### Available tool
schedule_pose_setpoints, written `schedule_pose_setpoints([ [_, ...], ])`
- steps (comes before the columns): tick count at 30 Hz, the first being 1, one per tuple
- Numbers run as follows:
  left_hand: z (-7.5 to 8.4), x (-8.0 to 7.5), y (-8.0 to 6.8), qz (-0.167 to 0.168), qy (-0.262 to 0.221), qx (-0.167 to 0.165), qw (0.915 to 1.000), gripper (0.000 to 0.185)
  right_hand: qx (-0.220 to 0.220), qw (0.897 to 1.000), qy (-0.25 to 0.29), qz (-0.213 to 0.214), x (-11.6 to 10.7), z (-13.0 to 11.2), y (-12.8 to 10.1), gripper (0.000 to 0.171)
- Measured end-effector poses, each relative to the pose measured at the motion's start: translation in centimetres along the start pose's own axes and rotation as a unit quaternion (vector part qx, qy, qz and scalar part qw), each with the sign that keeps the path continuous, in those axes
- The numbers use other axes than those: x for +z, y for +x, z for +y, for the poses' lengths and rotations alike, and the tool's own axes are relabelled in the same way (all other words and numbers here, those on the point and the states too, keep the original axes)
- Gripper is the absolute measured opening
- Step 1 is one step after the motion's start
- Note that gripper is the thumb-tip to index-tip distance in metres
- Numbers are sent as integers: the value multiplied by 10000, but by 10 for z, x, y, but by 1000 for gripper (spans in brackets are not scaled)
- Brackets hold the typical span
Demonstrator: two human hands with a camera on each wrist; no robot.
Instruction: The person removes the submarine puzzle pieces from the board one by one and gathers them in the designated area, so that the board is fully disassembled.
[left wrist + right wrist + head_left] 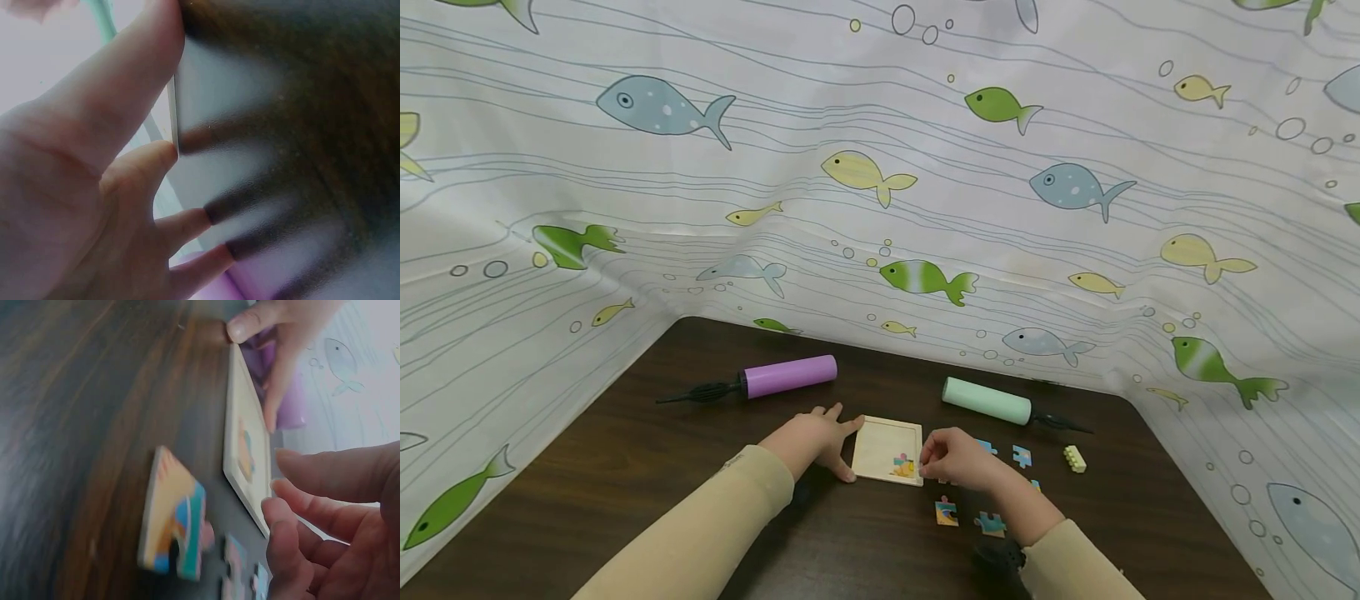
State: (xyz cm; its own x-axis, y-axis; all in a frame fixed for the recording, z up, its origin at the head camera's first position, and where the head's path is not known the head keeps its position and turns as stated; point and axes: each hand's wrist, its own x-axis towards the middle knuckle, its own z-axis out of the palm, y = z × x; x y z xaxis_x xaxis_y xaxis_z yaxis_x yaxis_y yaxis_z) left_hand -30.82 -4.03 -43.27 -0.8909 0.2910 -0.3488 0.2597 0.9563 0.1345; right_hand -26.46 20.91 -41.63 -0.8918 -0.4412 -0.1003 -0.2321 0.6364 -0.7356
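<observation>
A square wooden puzzle tray (pixel 876 446) lies on the table, with joined puzzle pieces (pixel 902 467) in its near right corner. Spread wide at the tray's left side, my left hand (pixel 823 440) touches the edge with its thumb and a finger; the left wrist view shows these fingers straight. My right hand (pixel 958 460) hovers at the tray's right edge, fingers loosely bent. In the right wrist view, no piece shows between its thumb and fingertips. A loose puzzle piece (pixel 175 515) lies beside the tray there.
More loose puzzle pieces (pixel 991 524) lie around the right forearm. A purple balloon pump (pixel 790 377) is behind the left hand and a mint green pump (pixel 987 401) behind the right. A small yellow block (pixel 1074 459) sits farther right. A fish-patterned curtain (pixel 880 208) surrounds the table.
</observation>
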Motion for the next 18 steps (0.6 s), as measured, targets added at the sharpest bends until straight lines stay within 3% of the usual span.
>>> schedule_pose_setpoints([
  [9,2,-2,-4,-18,-25,-15,10000,101,233,9988,-365,215,14,-2,20,29],
  [18,1,-1,-3,-9,-86,6,10000,101,235,9992,-333,22,16,-2,25,27],
])
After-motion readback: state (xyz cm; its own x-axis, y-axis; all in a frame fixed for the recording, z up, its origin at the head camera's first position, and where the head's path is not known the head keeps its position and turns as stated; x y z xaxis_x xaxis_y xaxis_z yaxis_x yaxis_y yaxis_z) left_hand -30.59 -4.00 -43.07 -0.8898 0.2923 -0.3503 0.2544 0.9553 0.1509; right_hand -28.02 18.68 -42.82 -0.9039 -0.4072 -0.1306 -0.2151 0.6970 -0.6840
